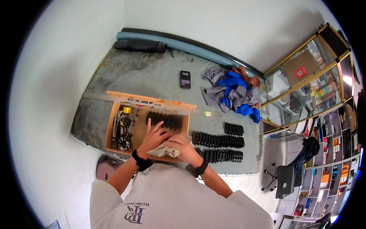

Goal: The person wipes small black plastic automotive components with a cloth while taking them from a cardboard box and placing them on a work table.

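Observation:
My right hand [183, 147] grips a beige cloth [164, 151] over the near edge of a shallow wooden box [140, 138]. My left hand [154, 136] meets it at the cloth, with two fingers stretched towards a row of small black parts [165, 119] inside the box. Something dark shows by the left fingertips; whether that hand holds it is hidden. At the box's left end, a compartment contains tangled small items [124, 131] and a yellow-capped jar [126, 110]. The printed lid panel [151, 101] stands along the box's far side.
Several rows of black parts [218, 139] lie right of the box on the grey tabletop [143, 71]. Beyond are a black phone-like device [185, 79] and a heap of grey, blue and brown cloths [236, 90]. A glass display case [308, 77] and an office chair [288, 177] stand right.

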`<act>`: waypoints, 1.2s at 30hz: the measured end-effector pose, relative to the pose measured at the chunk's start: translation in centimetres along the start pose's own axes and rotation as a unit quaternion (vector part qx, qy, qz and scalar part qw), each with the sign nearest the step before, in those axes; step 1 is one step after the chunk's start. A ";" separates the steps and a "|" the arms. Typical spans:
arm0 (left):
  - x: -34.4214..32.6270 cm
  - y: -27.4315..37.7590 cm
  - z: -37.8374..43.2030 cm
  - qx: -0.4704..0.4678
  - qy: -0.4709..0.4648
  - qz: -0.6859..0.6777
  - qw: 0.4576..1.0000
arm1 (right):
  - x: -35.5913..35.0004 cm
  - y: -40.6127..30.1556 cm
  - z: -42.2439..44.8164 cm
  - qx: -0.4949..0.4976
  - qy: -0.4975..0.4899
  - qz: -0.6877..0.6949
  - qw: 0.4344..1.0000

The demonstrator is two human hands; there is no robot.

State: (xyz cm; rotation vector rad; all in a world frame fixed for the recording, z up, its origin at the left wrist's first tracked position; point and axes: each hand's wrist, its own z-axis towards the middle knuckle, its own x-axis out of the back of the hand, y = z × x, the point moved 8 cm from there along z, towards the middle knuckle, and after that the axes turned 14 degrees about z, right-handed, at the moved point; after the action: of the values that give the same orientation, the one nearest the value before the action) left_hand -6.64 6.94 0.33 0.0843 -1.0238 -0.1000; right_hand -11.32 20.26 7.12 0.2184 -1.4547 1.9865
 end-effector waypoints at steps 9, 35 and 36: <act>1.0 0.9 0.8 -0.012 -0.029 -0.041 0.999 | 1.5 0.9 -0.4 -0.015 0.028 -0.001 0.999; -1.3 -0.9 -0.9 0.059 -0.169 -0.008 0.984 | 2.2 0.6 -0.9 -0.059 0.011 -0.037 0.998; -0.2 -0.7 -0.3 0.082 -0.174 -0.056 0.980 | 2.4 0.9 -1.0 -0.064 0.042 -0.070 0.995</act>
State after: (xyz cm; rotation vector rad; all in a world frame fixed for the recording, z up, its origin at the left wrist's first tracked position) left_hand -6.50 6.32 -0.14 0.2821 -1.3770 -0.1366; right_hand -13.50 21.95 7.24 0.1730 -1.4648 1.7634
